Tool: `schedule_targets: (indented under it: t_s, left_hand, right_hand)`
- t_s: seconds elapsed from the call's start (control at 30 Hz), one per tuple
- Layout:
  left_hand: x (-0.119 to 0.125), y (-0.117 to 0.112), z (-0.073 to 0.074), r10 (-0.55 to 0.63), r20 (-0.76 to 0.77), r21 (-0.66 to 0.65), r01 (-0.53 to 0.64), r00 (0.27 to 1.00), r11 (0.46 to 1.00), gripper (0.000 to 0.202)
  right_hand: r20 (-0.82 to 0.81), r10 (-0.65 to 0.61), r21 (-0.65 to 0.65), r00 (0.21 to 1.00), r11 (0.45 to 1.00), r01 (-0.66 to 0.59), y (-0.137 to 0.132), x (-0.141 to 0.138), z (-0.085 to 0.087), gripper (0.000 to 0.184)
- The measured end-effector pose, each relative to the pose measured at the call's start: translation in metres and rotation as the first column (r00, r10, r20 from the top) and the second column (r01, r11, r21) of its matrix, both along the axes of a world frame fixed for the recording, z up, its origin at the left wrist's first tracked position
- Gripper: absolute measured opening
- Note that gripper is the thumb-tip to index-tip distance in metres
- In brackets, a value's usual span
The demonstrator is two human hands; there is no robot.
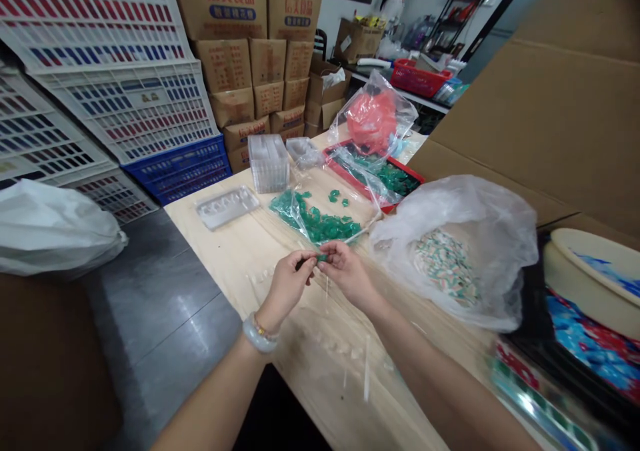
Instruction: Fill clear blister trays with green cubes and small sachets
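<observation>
My left hand (289,281) and my right hand (347,272) meet over the table, both closed in a fingertip pinch on one small green plastic piece (322,258). Fingers cover most of that piece, so its exact kind cannot be made out. Just beyond my hands, a heap of similar green pieces (327,228) lies on a clear plastic bag. Below my hands, a transparent moulded tray (340,348) rests on the wooden table (220,254). Another clear tray with a row of hollows (227,208) sits to the left, beside a stack of clear trays (269,164).
Right of my hands stands an open plastic bag (480,204) of small multicoloured pieces. Behind the heap are a red tray (385,206) of green pieces and a bag of red pieces (373,118). White crates (135,101) and cardboard boxes (225,64) are stacked at left. A person (395,1) is far back.
</observation>
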State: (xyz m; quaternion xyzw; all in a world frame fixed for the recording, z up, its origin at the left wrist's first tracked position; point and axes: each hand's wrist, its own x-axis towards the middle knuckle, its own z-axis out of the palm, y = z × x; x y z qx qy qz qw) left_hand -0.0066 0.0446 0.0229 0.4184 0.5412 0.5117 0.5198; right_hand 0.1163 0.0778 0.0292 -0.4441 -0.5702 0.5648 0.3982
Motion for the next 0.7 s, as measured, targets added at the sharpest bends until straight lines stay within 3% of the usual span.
schedule_targets:
  t_s: [0.13, 0.23, 0.37, 0.43, 0.5, 0.57, 0.6, 0.67, 0.7]
  left_hand:
    - [-0.004, -0.011, -0.003, -0.028, 0.095, 0.006, 0.027, 0.995, 1.0, 0.014]
    - [-0.002, -0.018, -0.007, -0.012, 0.239, -0.044, 0.023, 0.971, 0.999, 0.019]
    - [0.001, -0.032, -0.015, -0.031, 0.474, -0.171, 0.127, 0.88, 0.977, 0.025]
    - [-0.001, -0.037, -0.019, -0.031, 0.563, -0.22, 0.185, 0.826, 0.958, 0.025]
    - [-0.004, -0.04, -0.022, 0.013, 0.627, -0.267, 0.199, 0.779, 0.943, 0.023]
    - [-0.007, -0.04, -0.023, 0.081, 0.649, -0.31, 0.166, 0.756, 0.936, 0.022]
    - [-0.009, -0.039, -0.023, 0.116, 0.646, -0.328, 0.138, 0.754, 0.934, 0.021]
    - [-0.011, -0.035, -0.022, 0.16, 0.63, -0.346, 0.09, 0.76, 0.934, 0.021]
    - [-0.012, -0.033, -0.021, 0.166, 0.619, -0.345, 0.076, 0.767, 0.935, 0.022]
  right_hand:
    - [-0.153, 0.007, -0.194, 0.988, 0.98, -0.037, -0.013, -0.006, 0.007, 0.025]
    - [-0.29, 0.016, -0.35, 0.957, 0.929, -0.122, -0.022, -0.006, 0.01, 0.026]
    - [-0.388, 0.039, -0.49, 0.921, 0.837, -0.242, -0.034, -0.002, -0.001, 0.026]
    - [-0.352, 0.066, -0.508, 0.934, 0.824, -0.25, -0.039, -0.002, -0.01, 0.026]
    - [-0.24, 0.071, -0.435, 0.968, 0.884, -0.172, -0.041, -0.004, -0.017, 0.024]
    - [-0.061, 0.054, -0.188, 0.997, 0.98, -0.065, -0.039, -0.007, -0.018, 0.017]
    - [0.037, 0.061, -0.026, 0.997, 0.998, -0.06, -0.038, -0.008, -0.017, 0.015]
    - [0.224, 0.102, 0.236, 0.969, 0.959, -0.155, -0.032, -0.009, -0.014, 0.015]
    - [0.303, 0.13, 0.3, 0.944, 0.927, -0.224, -0.028, -0.009, -0.012, 0.014]
